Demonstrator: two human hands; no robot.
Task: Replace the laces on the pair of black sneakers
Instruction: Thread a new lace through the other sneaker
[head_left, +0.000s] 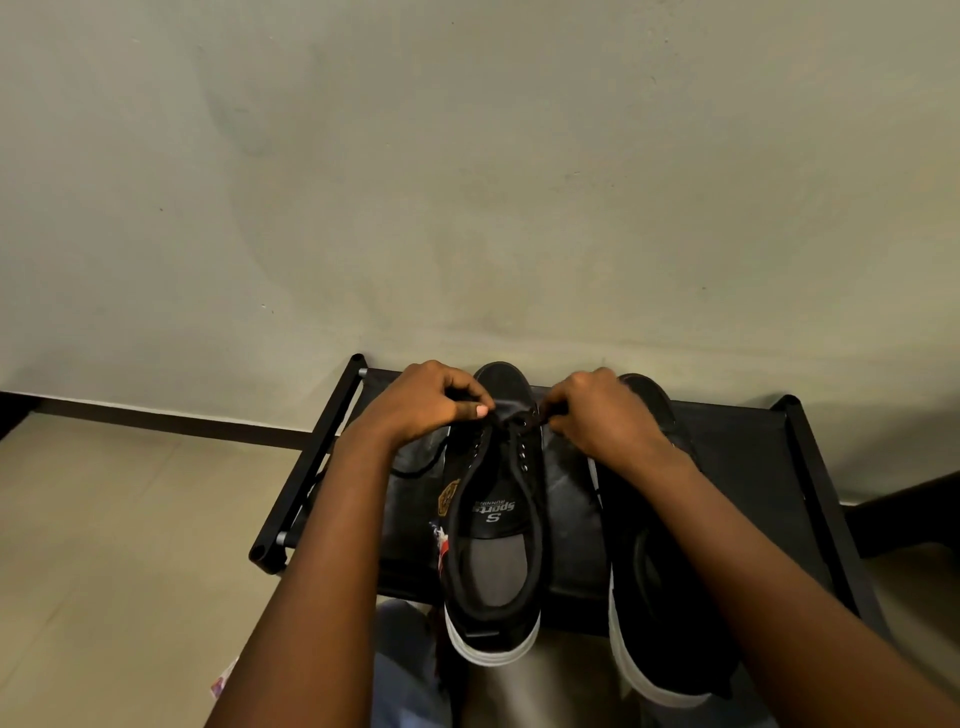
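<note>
- Left sneaker (493, 525) and right sneaker (660, 571) sit side by side on the black rack (810, 467), heels toward us.
- Our left hand (421, 405) and right hand (597, 410) each pinch a black lace (519, 415) end at the lowest eyelets, fingers narrow, likely to even the ends.

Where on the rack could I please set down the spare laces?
The rack is bare right of the right sneaker, up to its side rail. Between the sneakers it is tight; both hands crowd the left sneaker.
</note>
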